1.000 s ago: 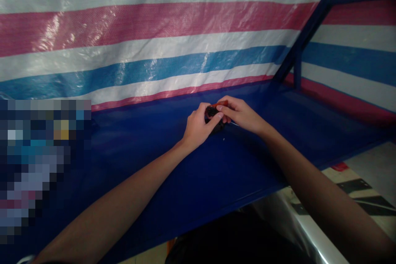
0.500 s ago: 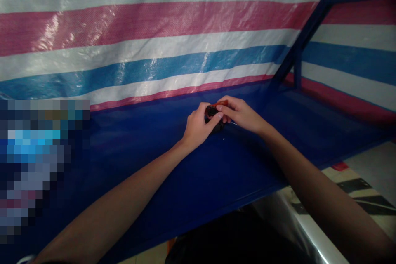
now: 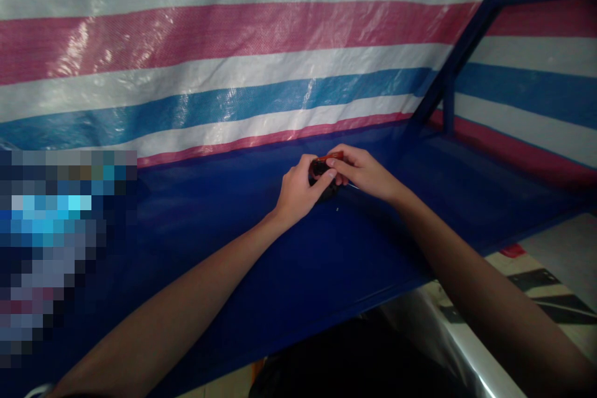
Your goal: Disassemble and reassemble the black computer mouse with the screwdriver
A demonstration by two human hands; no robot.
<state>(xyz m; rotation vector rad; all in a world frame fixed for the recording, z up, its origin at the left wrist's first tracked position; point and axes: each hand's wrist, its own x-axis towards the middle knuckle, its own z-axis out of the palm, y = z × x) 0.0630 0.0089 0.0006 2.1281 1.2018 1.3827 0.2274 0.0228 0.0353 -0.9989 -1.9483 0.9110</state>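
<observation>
Both arms reach forward from the bottom corners of the view, nearly straight at the elbow, and meet over the far middle of a deep blue table (image 3: 261, 273). The left hand (image 3: 298, 194) lies with its wrist low, close to the table top, its fingers curled inward and its thumb stretched across the front of a small dark object (image 3: 319, 168). The right hand (image 3: 366, 175) comes in from the other side with the back of the hand turned up and the wrist slightly raised. Its fingers bend over the top of the same object, where a red part (image 3: 333, 155) shows just above the knuckles. Both hands are closed on the object, fingertips touching or nearly touching each other, so it is pinched between them just above the table, near its back edge. Most of the object is covered, and what it is cannot be told. A thin pale sliver (image 3: 354, 186) sticks out under the right hand, and a tiny pale speck (image 3: 337, 209) lies on the table just in front of the hands. Behind the table hangs a glossy tarp (image 3: 224, 56) striped in white, pink and blue. A dark blue metal frame (image 3: 466, 43) slants up at the right. A blurred patch (image 3: 51, 249) covers the left end of the table. Pale floor (image 3: 564, 249) shows at the lower right, below the table's edge.
</observation>
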